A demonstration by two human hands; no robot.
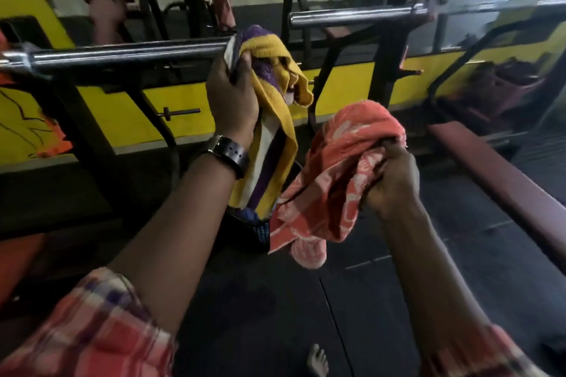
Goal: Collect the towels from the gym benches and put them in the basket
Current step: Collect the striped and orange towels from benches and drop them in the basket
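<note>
My left hand [232, 98] grips a yellow, purple and white striped towel [275, 119], raised in front of a chrome barbell. The towel hangs down past my wrist. My right hand [393, 180] grips a bunched orange and white patterned towel [340, 168], held lower and to the right. Under both towels a dark basket [260, 231] shows only partly on the floor, with something blue at its rim. The rest of the basket is hidden by the towels.
A chrome barbell [128, 53] rests on a black rack at left, a second barbell [352, 15] further back. A maroon bench [496, 174] runs along the right. Another reddish bench edge [18, 263] is at left. A yellow wall with mirrors stands behind. My bare foot [318, 360] is on the black floor.
</note>
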